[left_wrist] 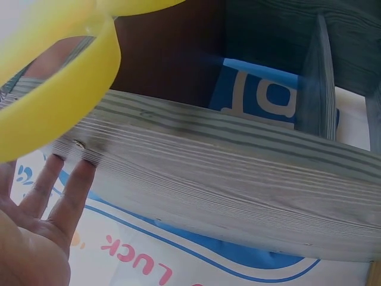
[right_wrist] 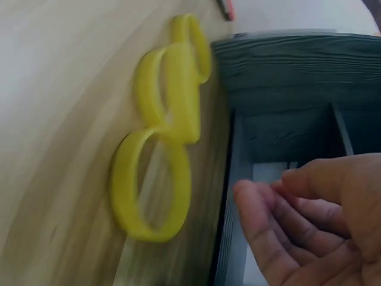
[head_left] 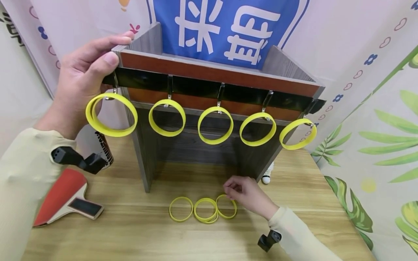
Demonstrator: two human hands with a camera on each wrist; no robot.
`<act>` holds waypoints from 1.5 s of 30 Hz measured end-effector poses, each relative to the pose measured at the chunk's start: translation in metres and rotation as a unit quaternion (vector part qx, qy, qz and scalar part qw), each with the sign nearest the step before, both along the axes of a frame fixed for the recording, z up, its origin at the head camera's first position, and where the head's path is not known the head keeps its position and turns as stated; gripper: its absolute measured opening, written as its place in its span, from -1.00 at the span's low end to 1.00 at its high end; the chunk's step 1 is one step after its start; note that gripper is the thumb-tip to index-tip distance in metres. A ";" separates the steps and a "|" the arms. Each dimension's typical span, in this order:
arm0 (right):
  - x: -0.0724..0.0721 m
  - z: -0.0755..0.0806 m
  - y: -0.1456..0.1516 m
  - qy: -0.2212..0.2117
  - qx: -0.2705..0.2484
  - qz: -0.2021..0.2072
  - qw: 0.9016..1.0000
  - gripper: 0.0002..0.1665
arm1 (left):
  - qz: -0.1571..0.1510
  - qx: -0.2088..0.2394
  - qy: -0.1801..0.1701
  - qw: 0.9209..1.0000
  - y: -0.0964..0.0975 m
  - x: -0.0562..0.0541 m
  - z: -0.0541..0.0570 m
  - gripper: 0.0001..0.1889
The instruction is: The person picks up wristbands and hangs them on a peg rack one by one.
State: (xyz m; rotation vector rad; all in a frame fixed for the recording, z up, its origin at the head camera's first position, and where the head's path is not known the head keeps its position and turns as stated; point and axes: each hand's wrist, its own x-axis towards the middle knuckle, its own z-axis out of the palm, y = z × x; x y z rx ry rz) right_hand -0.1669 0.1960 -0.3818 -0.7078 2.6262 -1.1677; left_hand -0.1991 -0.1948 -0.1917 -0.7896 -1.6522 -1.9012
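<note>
My left hand [head_left: 81, 70] holds the upper left corner of a grey wooden rack [head_left: 215, 65], thumb on its front edge. In the left wrist view, fingertips [left_wrist: 77, 179] touch the side board. Yellow rings [head_left: 167, 134] hang from metal hooks on a black strip [head_left: 196, 85] across the brown front board; two rings [head_left: 112, 133] overlap on the leftmost hook. More yellow rings [head_left: 181, 220] lie on the table before the rack, some overlapping. Just above the rightmost loose ring [right_wrist: 122, 190] is my right hand [head_left: 249, 194], its fingers loosely curled with nothing between them.
A red table tennis paddle [head_left: 65, 195] lies on the wooden table [head_left: 130, 235] at left, near a printed cylinder [head_left: 103, 148]. A shuttlecock [head_left: 267, 175] lies behind the rack's right leg. Printed cloth [head_left: 369, 108] hangs around the table.
</note>
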 end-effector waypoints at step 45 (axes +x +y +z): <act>0.010 -0.030 0.025 -0.131 -0.083 -0.032 0.987 -0.71 | 0.004 0.003 -0.001 1.000 0.003 0.002 0.000 -0.58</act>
